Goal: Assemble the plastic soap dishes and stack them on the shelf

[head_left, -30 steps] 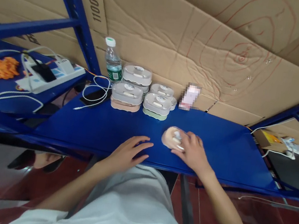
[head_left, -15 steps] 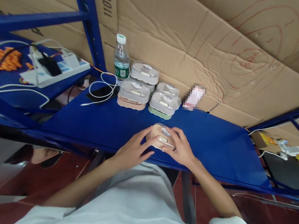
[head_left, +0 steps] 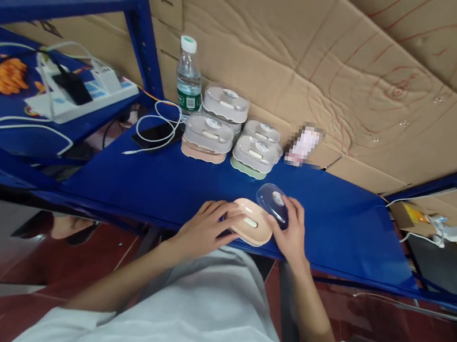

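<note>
My right hand (head_left: 291, 227) grips a clear oval lid (head_left: 271, 200) with a round sticker, tilted just above and to the right of a peach-coloured box base (head_left: 248, 231). The base has a pale oblong piece at its centre and sits near the table's front edge. My left hand (head_left: 211, 225) holds the base by its left side, thumb and fingers around the edge. Behind them stand stacked lidded boxes: a pink-based stack (head_left: 206, 141) on the left and a green-based stack (head_left: 254, 155) on the right.
On the blue table (head_left: 326, 216), a water bottle (head_left: 189, 80) stands at the back left beside a dark phone (head_left: 150, 137) and a white cable (head_left: 165, 103). A blurred pink object (head_left: 304, 144) leans on the cardboard wall. A power strip (head_left: 73, 101) lies on the left shelf.
The clear lid has come off the peach base and moved up and right in my right hand. My left hand stays at the base. The view has shifted slightly.
</note>
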Available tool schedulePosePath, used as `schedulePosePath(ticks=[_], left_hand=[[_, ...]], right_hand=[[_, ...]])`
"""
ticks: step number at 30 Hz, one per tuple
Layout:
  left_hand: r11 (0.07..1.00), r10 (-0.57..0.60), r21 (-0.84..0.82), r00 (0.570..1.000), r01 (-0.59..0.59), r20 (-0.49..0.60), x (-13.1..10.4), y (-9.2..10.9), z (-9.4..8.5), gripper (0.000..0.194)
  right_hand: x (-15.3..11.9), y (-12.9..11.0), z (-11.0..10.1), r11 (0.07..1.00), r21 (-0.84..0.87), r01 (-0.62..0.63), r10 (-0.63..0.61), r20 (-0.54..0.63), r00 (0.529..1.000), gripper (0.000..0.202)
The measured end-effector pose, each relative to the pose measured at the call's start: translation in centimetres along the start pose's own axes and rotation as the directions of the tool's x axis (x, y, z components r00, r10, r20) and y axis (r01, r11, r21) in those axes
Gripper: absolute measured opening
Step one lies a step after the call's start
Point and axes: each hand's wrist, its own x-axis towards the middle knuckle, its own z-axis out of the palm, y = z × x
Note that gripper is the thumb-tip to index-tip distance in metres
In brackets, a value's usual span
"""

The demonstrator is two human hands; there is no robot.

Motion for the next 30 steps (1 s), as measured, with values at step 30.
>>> schedulePosePath(ticks=[30], left_hand=[[0.970,0.155,0.208,0.978,-0.125,-0.137,-0.1,-0.1,0.3,0.026]], right_hand=[[-1.9,-4.2,1.1,0.925,0.069,0.374,-0.375,0.328,0.867,0.046]])
